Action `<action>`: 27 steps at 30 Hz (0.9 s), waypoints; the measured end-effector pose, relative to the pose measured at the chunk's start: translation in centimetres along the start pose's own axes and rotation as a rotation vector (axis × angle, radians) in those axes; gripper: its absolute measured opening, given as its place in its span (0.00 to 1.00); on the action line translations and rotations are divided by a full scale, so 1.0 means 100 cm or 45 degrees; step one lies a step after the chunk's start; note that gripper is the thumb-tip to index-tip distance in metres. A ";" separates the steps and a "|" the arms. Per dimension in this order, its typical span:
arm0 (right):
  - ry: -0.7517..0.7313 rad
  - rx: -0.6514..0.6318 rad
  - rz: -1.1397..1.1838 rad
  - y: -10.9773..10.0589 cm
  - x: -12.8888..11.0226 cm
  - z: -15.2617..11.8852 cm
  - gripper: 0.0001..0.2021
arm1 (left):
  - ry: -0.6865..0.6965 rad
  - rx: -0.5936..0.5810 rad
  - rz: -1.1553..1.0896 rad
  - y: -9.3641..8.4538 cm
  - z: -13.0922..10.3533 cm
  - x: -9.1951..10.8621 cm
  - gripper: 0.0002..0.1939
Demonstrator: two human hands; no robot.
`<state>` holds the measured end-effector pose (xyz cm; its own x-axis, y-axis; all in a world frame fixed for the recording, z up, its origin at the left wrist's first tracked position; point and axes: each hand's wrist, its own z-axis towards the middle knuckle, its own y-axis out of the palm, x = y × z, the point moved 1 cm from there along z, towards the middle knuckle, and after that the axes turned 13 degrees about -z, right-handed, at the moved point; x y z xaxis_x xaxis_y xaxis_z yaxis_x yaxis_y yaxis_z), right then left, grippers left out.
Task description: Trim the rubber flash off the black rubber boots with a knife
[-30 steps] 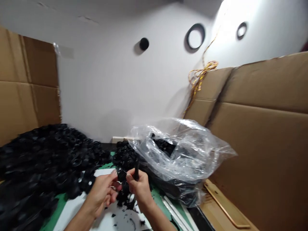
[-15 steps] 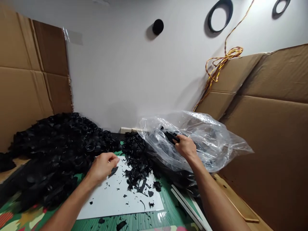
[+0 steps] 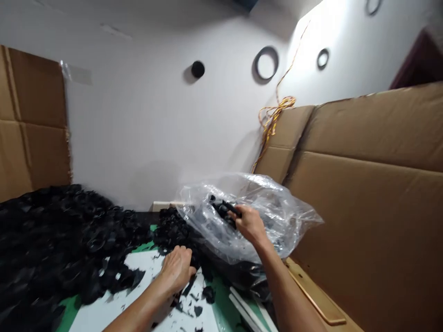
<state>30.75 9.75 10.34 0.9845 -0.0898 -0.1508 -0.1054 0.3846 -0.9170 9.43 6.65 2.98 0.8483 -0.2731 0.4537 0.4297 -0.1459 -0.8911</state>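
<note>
My right hand (image 3: 249,224) is closed on a black piece (image 3: 231,208) over the mouth of a clear plastic bag (image 3: 277,198), which has black pieces inside. Lower and to the left, my left hand (image 3: 177,268) has its fingers curled down at the small black scraps (image 3: 173,228) beside the white sheet (image 3: 145,265); what it holds, if anything, is hidden. A large heap of black rubbery parts (image 3: 62,235) spreads across the left.
Cardboard panels stand at the left (image 3: 38,133) and right (image 3: 363,207). White strips (image 3: 247,311) and a tan tray (image 3: 318,295) lie at the lower right. Twisted yellow-red wire (image 3: 272,117) hangs on the wall.
The view has turned to the right. My left hand has moved right across the white sheet to the scraps. My right hand stays at the bag with a black piece.
</note>
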 end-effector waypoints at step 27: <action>-0.539 -0.340 -0.040 -0.016 0.087 -0.036 0.52 | 0.759 0.195 0.180 -0.025 0.060 0.072 0.28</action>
<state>38.95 5.04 9.18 0.9525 0.3045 -0.0096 -0.0528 0.1338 -0.9896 16.34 10.73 8.45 0.6008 -0.7691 0.2180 0.4030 0.0559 -0.9135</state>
